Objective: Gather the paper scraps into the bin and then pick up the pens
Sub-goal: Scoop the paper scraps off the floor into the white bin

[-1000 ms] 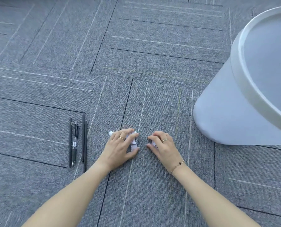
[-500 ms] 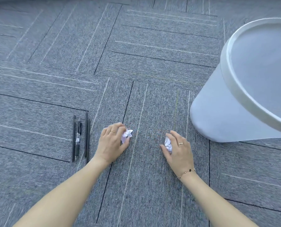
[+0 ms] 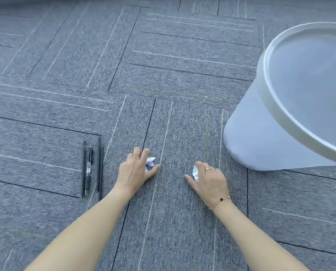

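My left hand curls over a crumpled white paper scrap on the grey carpet, fingers and thumb around it. My right hand grips a second white paper scrap, mostly hidden under the fingers. Both hands rest low on the floor, about a hand's width apart. Several black pens lie side by side just left of my left hand. The white bin stands at the right, its open rim facing me.
Grey carpet tiles with thin light and dark lines cover the whole floor. The bin's base sits close to the right of my right hand.
My hands have pulled apart, each carrying a paper scrap sideways out of the pile where they met. The view has shifted, so the bin appears further left.
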